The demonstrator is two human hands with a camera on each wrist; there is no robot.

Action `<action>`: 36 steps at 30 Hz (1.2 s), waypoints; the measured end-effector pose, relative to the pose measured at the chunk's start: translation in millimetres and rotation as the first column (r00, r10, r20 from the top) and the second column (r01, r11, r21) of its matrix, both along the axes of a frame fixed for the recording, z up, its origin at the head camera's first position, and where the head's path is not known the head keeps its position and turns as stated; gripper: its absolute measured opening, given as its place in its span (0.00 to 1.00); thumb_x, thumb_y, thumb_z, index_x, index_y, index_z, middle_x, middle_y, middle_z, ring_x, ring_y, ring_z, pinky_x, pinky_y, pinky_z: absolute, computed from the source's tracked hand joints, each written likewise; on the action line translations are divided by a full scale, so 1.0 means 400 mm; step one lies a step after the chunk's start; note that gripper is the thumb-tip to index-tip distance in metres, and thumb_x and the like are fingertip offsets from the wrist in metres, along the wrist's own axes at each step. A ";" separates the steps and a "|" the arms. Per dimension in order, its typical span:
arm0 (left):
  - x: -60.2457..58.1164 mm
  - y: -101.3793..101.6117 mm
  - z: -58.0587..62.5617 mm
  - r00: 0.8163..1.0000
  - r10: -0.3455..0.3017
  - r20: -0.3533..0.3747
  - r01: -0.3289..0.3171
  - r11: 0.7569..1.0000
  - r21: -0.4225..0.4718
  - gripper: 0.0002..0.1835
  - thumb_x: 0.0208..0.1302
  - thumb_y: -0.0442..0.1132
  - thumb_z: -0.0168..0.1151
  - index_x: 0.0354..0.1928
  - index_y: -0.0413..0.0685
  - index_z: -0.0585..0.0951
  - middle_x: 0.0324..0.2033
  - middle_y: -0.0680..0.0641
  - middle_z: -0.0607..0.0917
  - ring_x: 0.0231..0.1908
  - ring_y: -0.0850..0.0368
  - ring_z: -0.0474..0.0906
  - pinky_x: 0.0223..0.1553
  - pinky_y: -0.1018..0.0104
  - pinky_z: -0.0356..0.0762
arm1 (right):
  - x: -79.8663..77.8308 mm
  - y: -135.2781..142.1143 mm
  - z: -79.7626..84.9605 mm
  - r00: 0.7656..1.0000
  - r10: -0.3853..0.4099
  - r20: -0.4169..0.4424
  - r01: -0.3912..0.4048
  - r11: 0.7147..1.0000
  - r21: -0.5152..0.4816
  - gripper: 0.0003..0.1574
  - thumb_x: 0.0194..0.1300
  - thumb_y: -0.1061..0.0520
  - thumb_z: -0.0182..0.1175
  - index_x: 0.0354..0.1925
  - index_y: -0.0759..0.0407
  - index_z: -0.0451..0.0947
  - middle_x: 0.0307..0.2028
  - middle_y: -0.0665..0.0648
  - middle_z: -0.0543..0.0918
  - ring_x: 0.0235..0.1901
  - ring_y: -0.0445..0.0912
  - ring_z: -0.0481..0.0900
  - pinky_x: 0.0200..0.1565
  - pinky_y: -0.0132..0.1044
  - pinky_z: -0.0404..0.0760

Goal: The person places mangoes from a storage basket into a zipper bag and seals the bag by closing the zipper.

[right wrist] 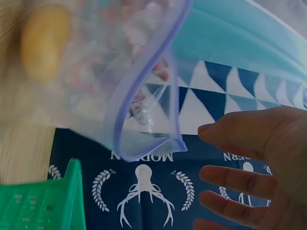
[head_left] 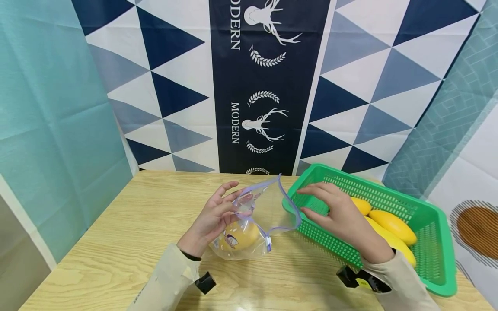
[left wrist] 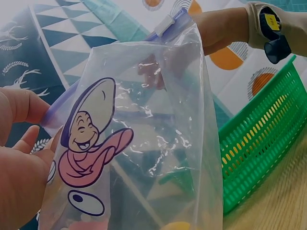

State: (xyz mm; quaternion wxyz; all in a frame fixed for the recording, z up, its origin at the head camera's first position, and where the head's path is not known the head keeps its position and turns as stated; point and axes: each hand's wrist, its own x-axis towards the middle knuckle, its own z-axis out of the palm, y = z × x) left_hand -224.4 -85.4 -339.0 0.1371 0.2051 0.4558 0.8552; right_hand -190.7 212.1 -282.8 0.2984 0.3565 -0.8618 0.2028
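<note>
A clear zip bag [head_left: 268, 207] with a purple rim and a white slider stands with its mouth spread wide. My left hand [head_left: 214, 216] pinches its left rim between thumb and fingers. In the left wrist view the bag's wall [left wrist: 144, 124] carries a cartoon print. A yellow fruit [right wrist: 45, 43], mango-like, lies in the bottom of the bag. Just right of the mouth, my right hand [head_left: 338, 211] holds nothing; its fingers [right wrist: 235, 179] are spread and apart from the rim in the right wrist view.
A green plastic basket [head_left: 435, 216] stands at the right of the wooden table [head_left: 155, 207], with several yellow fruits [head_left: 393, 226] inside. Patterned cloth [head_left: 175, 86] hangs behind the table.
</note>
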 end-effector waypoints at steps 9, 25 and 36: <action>0.003 0.004 -0.002 1.000 -0.016 0.002 0.015 1.000 0.012 0.29 0.62 0.19 0.43 0.64 0.45 0.59 0.62 0.40 0.70 0.57 0.54 0.78 0.49 0.58 0.83 | -0.006 0.019 -0.003 0.991 -0.018 -0.134 0.040 0.986 0.164 0.24 0.46 0.64 0.75 0.46 0.60 0.83 0.43 0.58 0.84 0.44 0.55 0.77 0.43 0.52 0.81; 0.007 0.009 0.001 1.000 -0.014 0.009 0.014 1.000 0.009 0.30 0.61 0.19 0.44 0.65 0.46 0.59 0.63 0.39 0.70 0.57 0.54 0.78 0.49 0.58 0.83 | -0.048 0.096 0.025 0.919 0.012 -0.393 0.164 0.897 0.411 0.26 0.41 0.59 0.76 0.42 0.61 0.81 0.40 0.65 0.82 0.42 0.64 0.77 0.37 0.57 0.80; 0.007 0.009 -0.002 1.000 -0.010 0.012 0.010 1.000 -0.006 0.32 0.60 0.19 0.44 0.67 0.43 0.57 0.62 0.41 0.72 0.55 0.55 0.79 0.48 0.60 0.83 | -0.107 0.170 0.044 0.922 0.070 -0.380 0.165 0.818 0.551 0.33 0.78 0.43 0.35 0.44 0.60 0.82 0.41 0.65 0.82 0.45 0.64 0.77 0.41 0.57 0.80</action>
